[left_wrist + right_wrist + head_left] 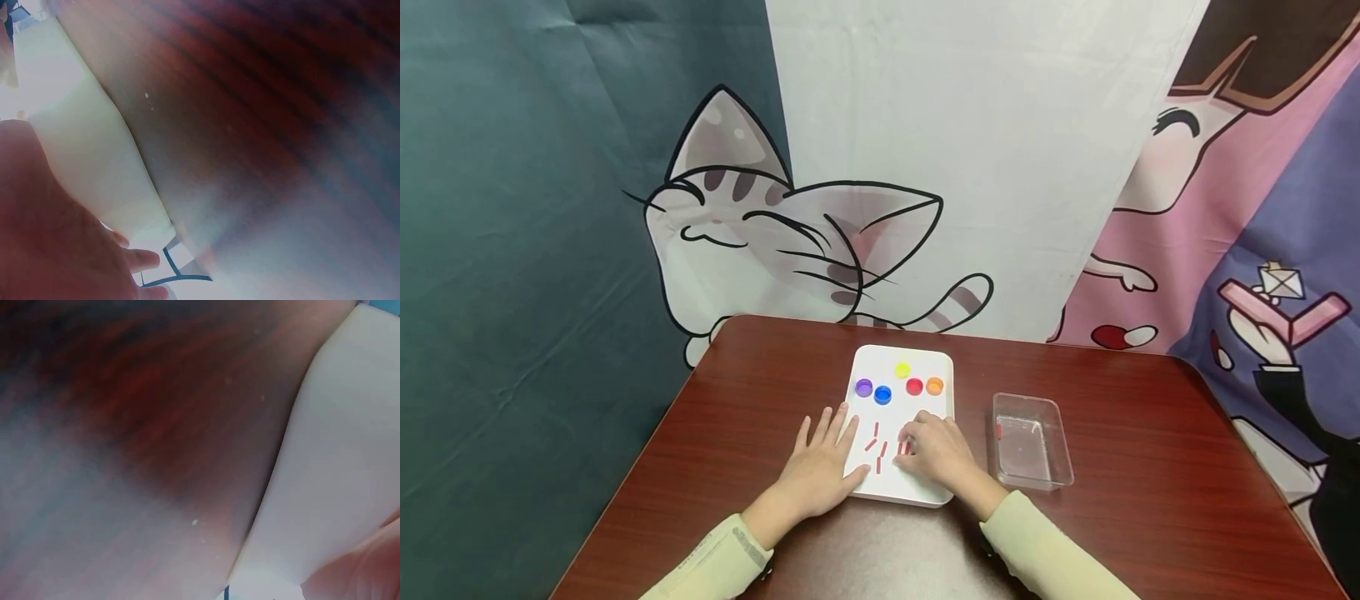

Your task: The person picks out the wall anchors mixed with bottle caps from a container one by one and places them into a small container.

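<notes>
A white tray (898, 492) lies on the table, bearing several small red sticks (878, 465) on its lower half. My left hand (820, 471) rests spread at the tray's left edge, thumb on its lower left corner. That hand (56, 231) appears in the left wrist view beside the tray's pale side (94, 125). Over the tray's right half, my right hand (936, 450) has bent fingers around a few red sticks; whether it pinches one is unclear. In the right wrist view, part of that hand (359, 572) shows beside the tray (337, 437).
Purple (864, 387), blue (882, 395), yellow (902, 369), red (913, 387) and orange (934, 386) round pieces sit on the tray's upper half. A clear plastic box (1030, 442) with a bit of red inside stands right of it. A cartoon cloth (985, 150) hangs behind the table.
</notes>
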Demonstrator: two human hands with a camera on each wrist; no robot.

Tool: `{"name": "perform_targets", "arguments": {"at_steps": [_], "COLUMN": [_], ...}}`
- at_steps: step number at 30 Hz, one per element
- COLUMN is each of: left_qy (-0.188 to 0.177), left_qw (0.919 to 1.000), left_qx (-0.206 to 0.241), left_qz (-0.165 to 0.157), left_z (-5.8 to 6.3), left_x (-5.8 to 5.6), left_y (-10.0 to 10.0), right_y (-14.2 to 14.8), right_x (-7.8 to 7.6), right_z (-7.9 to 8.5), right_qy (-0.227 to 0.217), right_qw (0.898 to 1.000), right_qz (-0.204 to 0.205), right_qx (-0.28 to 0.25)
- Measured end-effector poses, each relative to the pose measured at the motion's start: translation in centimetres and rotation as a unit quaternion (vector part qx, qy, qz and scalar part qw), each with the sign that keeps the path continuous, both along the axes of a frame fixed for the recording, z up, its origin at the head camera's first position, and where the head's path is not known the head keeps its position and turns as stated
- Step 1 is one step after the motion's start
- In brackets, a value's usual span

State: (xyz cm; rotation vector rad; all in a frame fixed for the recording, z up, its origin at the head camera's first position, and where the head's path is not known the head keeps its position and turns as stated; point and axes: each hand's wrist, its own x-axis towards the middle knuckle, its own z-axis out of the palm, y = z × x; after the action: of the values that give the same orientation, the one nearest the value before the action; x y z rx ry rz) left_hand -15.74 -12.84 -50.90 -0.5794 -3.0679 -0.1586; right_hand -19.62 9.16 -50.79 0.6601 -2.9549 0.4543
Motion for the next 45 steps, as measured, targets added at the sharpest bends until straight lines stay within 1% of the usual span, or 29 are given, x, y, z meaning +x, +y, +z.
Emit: {"name": "perform_targets", "arguments": {"at_steps": [11,15,22,27,33,41,45], "left_qy": [0.000,-0.002,-0.003,-0.005,-0.006,-0.003,0.000], "left_qw": [1.0000,1.0000,1.0000,1.0000,1.0000,0.9999,0.9999], "left_qx": [-0.004,0.000,0.001,0.001,0.005,0.012,0.015], "left_qz": [0.002,0.002,0.000,0.000,0.001,0.002,0.000], "left_z": [0.1,0.0,-0.1,-0.2,-0.1,0.1,0.1], "left_x": [0.1,0.0,-0.1,-0.2,-0.2,0.1,0.1], "left_y": [0.1,0.1,0.0,0.0,0.0,0.1,0.1], "right_y": [0.0,0.2,0.6,0.9,1.8,3.5,4.4], "right_x": [0.1,0.0,0.1,0.4,0.6,1.1,1.2], "right_z": [-0.1,-0.1,0.1,0.6,1.7,2.6,3.0], "right_qy": [0.022,0.025,0.017,0.023,0.040,0.041,0.052], "right_qw": [1.000,0.999,0.997,0.996,0.988,0.977,0.972], "right_qz": [0.004,0.004,-0.002,0.000,0.005,-0.016,-0.016], "right_qx": [-0.007,-0.028,-0.072,-0.092,-0.152,-0.208,-0.227]}}
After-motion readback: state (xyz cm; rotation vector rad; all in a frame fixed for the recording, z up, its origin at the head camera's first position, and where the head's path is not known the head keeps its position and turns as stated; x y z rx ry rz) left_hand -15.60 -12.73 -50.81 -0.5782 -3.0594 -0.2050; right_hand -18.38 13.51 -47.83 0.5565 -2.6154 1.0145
